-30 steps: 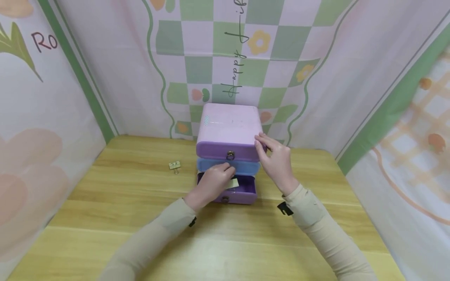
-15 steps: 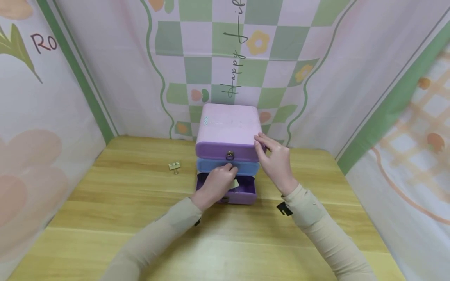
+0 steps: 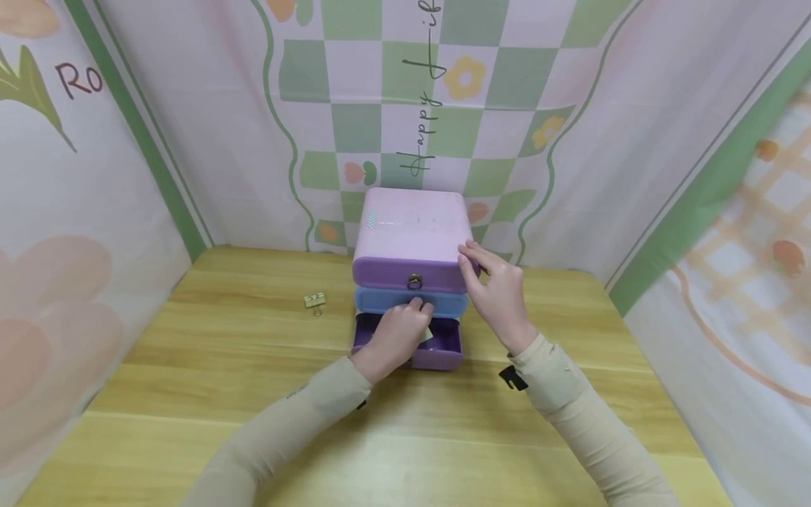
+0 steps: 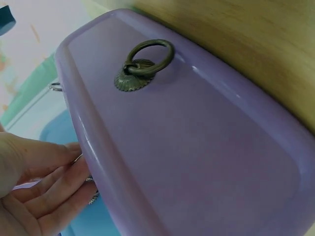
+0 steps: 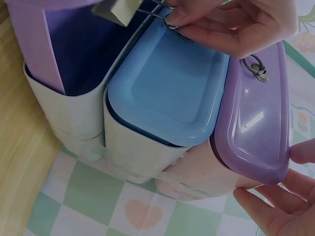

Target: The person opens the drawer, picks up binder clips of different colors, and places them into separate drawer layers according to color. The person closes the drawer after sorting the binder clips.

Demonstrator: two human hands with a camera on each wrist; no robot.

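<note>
A pale yellow binder clip (image 5: 120,11) hangs by its wire handles from my left hand (image 3: 399,334), pinched between thumb and fingers. That hand is over the pulled-out purple bottom drawer (image 3: 448,358), in front of the blue middle drawer (image 3: 370,300). In the left wrist view, the bottom drawer's front (image 4: 206,142) with its ring pull hides part of the hand. My right hand (image 3: 502,299) holds the right front corner of the small drawer cabinet (image 3: 415,222), thumb on the purple top drawer (image 3: 386,272) front and fingers along the side.
A second binder clip (image 3: 315,301) lies on the wooden table (image 3: 253,394) left of the cabinet. Behind the cabinet hangs a green-and-white checked cloth (image 3: 357,127). More patterned cloth stands at both sides.
My left hand has shifted right with the binder clip, further across the bottom drawer. The right hand and the cabinet keep their places.
</note>
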